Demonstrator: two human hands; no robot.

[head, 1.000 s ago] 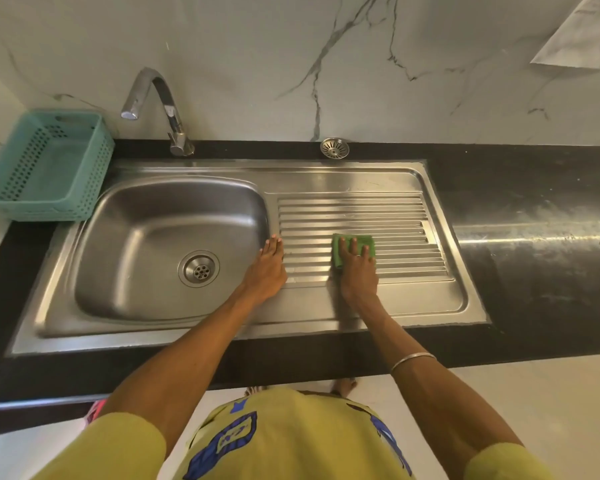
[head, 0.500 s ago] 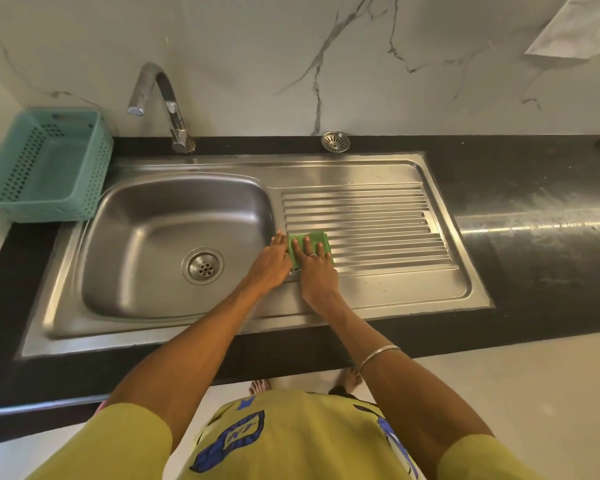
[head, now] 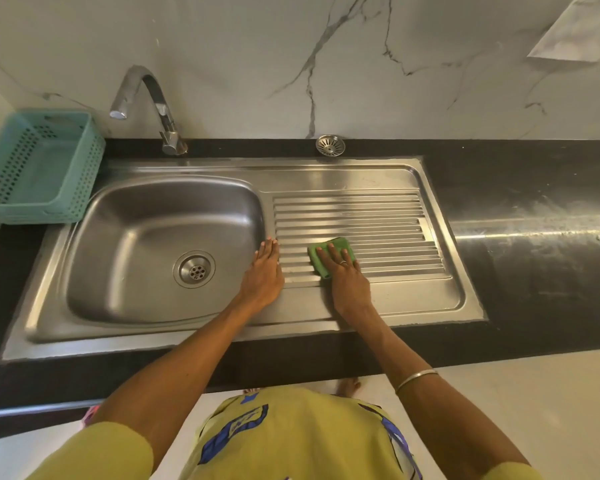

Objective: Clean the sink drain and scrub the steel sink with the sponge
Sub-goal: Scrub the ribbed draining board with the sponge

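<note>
Steel fills the middle of the frame: a sink (head: 222,327) set into a black counter (head: 534,271), with a deep basin at centre left and a ribbed draining board (head: 378,216) at centre right.

The task's green sponge (head: 328,252) lies on the lower ribs of that board, near the frame's centre. The right hand (head: 343,275) presses it flat with straight, spread fingers, the palm trailing behind toward the viewer. Nothing is curled round the sponge. This flat press probably spreads force across the pad so it follows the ridges during scrubbing.

The left hand (head: 264,271) lies flat and relaxed on the strip of steel between basin and board, its fingertips pointing to the top of the frame, holding nothing. It looks placed there to brace the person's weight while the other arm works.

In the basin floor, centre left, the drain (head: 194,270) sits open, showing a small plate with holes. A round metal strainer (head: 330,145) rests on the counter by the marble wall, upper centre, seemingly lifted out and parked clear of the work.

A curved tap (head: 153,105) stands at upper left behind the basin, with no water visibly running. A teal plastic basket (head: 39,188) sits at the far left edge, beside the sink.
</note>
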